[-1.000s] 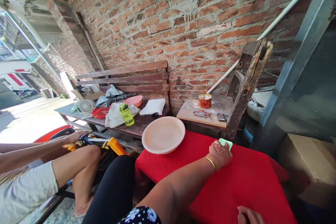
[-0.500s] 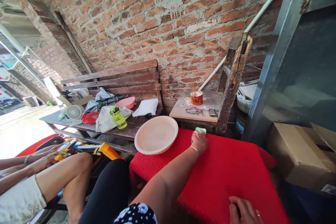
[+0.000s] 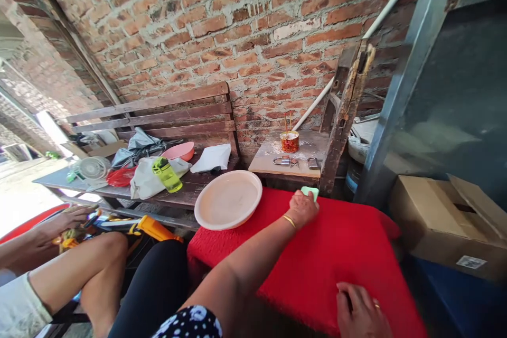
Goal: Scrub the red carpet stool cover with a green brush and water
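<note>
From my remote view I record three carriers: one low table under a bright red cloth (image 3: pixel 336 243), bearing a round cream plastic basin (image 3: pixel 228 200) and, at its far edge, a pale-green block (image 3: pixel 310 192) in the left hand (image 3: pixel 303 209); one small brown wooden stand (image 3: pixel 261 164), bearing a red-and-gold tin (image 3: pixel 289 143) with sticks and two metal padlocks (image 3: pixel 312 163); one dark-brown slatted wooden bench (image 3: pixel 194 182), bearing a translucent lime-green bottle (image 3: pixel 169 176), a pink plastic bowl (image 3: pixel 180 151) and a flat white packet (image 3: pixel 211 158).
</note>
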Demonstrator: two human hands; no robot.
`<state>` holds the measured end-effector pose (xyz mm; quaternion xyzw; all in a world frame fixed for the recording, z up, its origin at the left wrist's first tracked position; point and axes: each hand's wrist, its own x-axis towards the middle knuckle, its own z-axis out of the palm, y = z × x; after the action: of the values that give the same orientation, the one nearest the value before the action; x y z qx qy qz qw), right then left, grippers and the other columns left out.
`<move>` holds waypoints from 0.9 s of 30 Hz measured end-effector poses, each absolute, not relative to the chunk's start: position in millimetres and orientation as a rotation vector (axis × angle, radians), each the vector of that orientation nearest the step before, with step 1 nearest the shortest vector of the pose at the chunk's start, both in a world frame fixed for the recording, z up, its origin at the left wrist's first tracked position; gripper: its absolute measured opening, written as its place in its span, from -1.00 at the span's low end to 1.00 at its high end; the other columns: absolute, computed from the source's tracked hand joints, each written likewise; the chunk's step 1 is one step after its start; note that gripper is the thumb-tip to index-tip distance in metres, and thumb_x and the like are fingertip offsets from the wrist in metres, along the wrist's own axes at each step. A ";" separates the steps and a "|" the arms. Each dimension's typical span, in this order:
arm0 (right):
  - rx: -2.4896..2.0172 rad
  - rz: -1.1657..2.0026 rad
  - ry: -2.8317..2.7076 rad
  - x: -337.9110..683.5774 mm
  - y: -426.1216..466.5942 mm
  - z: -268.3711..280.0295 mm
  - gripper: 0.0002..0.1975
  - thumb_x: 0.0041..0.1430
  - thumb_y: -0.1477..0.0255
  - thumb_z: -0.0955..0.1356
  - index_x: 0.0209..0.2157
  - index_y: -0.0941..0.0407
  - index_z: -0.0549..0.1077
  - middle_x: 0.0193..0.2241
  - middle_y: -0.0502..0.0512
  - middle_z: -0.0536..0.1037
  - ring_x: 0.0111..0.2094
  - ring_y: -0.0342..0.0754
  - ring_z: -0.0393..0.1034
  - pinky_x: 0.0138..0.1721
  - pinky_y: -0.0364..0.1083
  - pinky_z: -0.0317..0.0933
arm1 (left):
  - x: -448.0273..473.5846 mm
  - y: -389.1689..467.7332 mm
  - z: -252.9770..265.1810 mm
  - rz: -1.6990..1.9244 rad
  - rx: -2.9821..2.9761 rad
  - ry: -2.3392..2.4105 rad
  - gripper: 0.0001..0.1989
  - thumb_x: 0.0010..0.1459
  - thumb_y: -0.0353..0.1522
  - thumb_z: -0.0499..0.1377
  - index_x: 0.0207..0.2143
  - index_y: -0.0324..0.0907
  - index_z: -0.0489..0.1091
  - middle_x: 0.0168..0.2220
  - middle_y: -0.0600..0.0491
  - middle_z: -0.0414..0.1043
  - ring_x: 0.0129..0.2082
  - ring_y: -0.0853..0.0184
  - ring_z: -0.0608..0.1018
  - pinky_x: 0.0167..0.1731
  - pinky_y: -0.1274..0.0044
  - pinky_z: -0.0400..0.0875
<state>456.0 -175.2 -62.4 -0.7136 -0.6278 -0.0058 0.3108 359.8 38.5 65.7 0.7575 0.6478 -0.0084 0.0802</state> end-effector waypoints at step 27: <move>-1.956 -0.088 -1.611 445.2 -180.7 -49.9 -0.77 0.24 0.36 0.24 -0.25 0.00 0.54 -0.27 0.05 0.59 -0.35 -0.01 0.43 -0.30 -0.02 0.18 | 334.8 36.5 48.6 -0.032 2.387 1.966 -0.56 0.27 -0.14 0.03 0.13 -0.08 0.32 0.00 -0.19 0.35 -0.06 0.10 0.50 -0.19 0.42 0.41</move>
<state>445.2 -180.7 -49.9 -0.7362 -0.6065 -0.0332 0.2984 334.8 36.5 48.6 0.7717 0.6355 -0.0103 0.0245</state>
